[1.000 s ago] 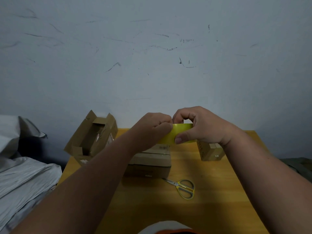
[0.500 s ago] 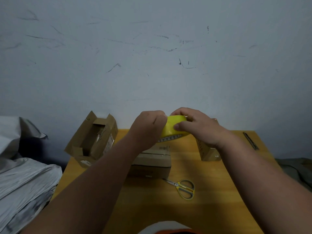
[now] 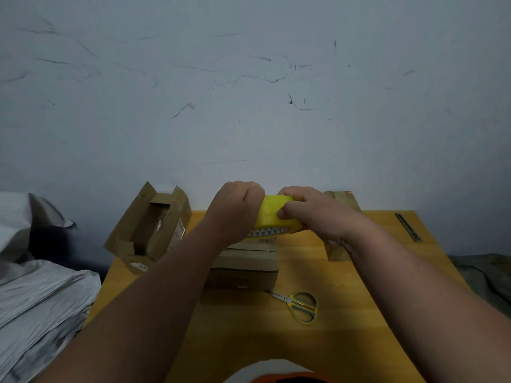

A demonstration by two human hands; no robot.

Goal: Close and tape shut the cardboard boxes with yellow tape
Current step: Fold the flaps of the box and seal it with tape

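Yellow tape roll (image 3: 272,214) between both hands

The tape roll (image 3: 272,214) between the fingers is yellow, its lower rim patterned with grey-white triangles; below the fingers lie yellow-and-grey scissors (image 3: 300,306).

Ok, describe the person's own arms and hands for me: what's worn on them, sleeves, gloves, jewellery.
Both forearms are bare from the bottom of the frame up to the wrists, with no sleeves in view. The left hand and right hand are ungloved. No watch, bracelet or ring shows on either, though the fingers are partly hidden. The dim light blurs any finer marks.
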